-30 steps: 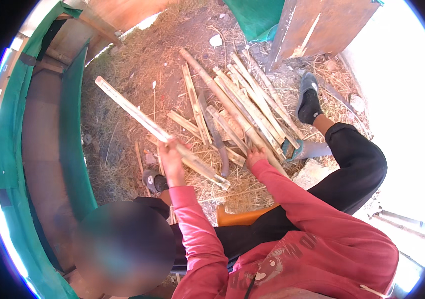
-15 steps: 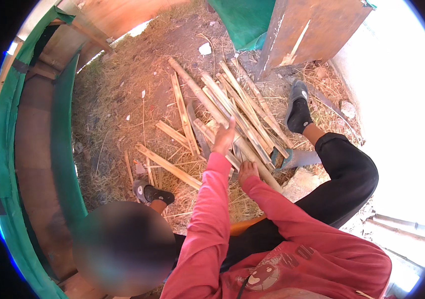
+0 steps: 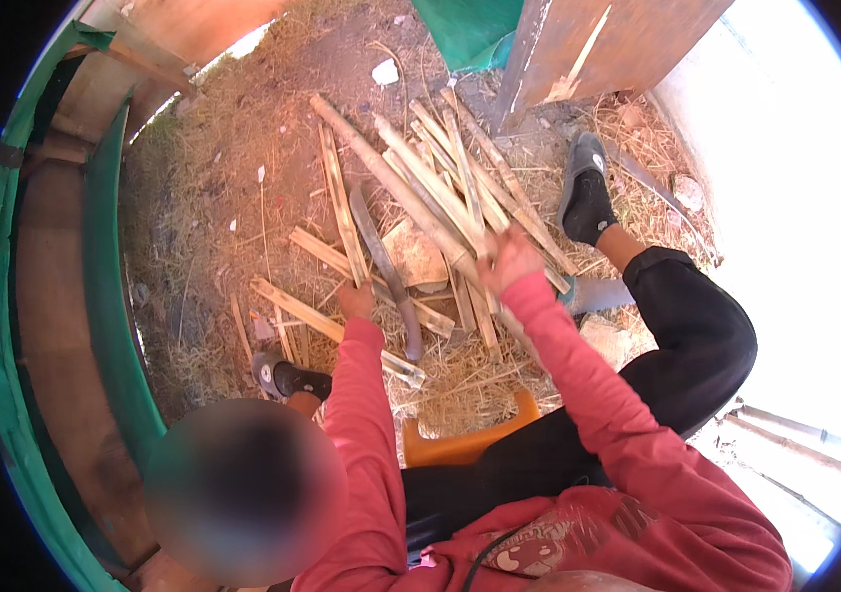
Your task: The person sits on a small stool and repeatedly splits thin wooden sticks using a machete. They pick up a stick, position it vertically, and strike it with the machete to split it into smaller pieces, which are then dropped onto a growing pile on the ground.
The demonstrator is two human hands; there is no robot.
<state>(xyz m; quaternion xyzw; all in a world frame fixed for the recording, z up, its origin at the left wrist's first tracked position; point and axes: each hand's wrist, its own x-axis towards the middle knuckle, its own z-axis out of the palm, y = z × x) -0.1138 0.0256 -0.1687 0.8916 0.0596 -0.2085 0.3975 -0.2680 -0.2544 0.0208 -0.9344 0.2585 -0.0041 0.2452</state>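
Note:
My left hand (image 3: 356,302) closes on the lower end of a pale split bamboo strip (image 3: 339,202), left of a dark, curved, blade-like piece (image 3: 381,259). My right hand (image 3: 516,260) is on the pile to the right, its fingers bent around a split bamboo strip (image 3: 464,168) that slants up and away from it. Under and beside that hand lie more split strips (image 3: 430,178) and a long round bamboo pole (image 3: 381,170). Between my hands a light block (image 3: 415,255) is exposed. The right fingertips are partly blurred.
Other strips (image 3: 317,316) lie near my left foot (image 3: 287,377). A yellow-orange stool (image 3: 470,446) is under my legs. My right foot (image 3: 586,192) rests beside the pile. A wooden panel (image 3: 598,59) and green sheet (image 3: 470,35) stand beyond; a green-edged wooden wall (image 3: 65,375) runs along the left.
My hands have moved apart: the left toward the strip at left, the right up and rightward onto the pile. The strip they held together has left the middle, uncovering the block and curved piece.

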